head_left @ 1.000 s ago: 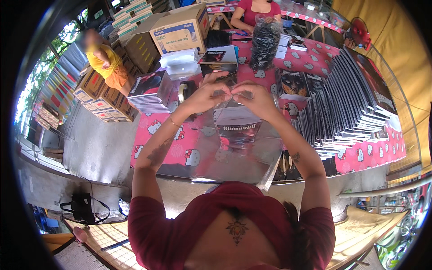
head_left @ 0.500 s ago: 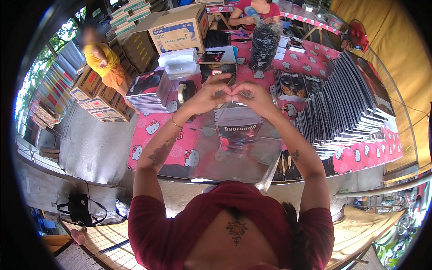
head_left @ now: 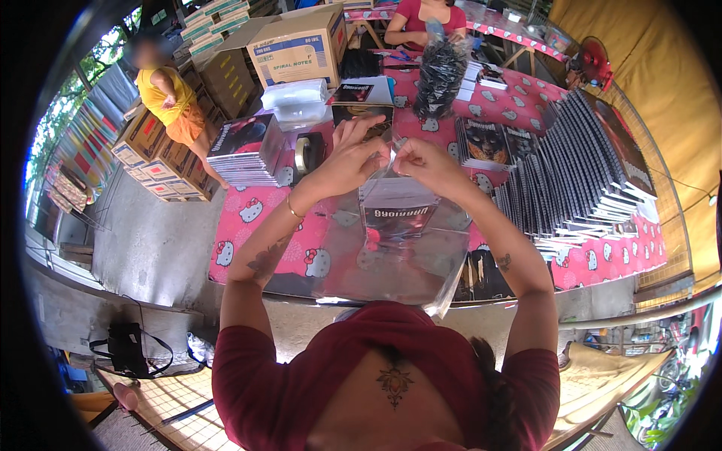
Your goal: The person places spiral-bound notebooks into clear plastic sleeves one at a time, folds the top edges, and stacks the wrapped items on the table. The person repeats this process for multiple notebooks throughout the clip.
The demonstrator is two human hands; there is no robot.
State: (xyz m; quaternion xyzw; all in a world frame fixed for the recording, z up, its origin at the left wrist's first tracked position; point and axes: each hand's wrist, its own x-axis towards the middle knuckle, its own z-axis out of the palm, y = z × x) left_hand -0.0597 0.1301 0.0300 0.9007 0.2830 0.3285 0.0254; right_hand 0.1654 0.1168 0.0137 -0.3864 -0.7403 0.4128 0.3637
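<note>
A stack of dark-covered notebooks stands in front of me on the pink table, with clear plastic film around it and spread toward the near edge. Above the far end of the stack, my left hand pinches a gathered edge of the film between thumb and forefinger, its other fingers raised. Close beside it, my right hand has its fingertips pressed together on the film too. A tape roll in a black holder lies just left of my left hand. Another dark notebook lies beyond my hands.
At left is a notebook stack; folded clear plastic lies behind it. Long leaning rows of spiral notebooks fill the right side. A black plastic-wrapped bundle and a cardboard box stand farther back. Two people are nearby.
My hands have moved slightly apart, from fingertips touching to a small gap with film between them. Across the table, the person's raised hand has lowered.
</note>
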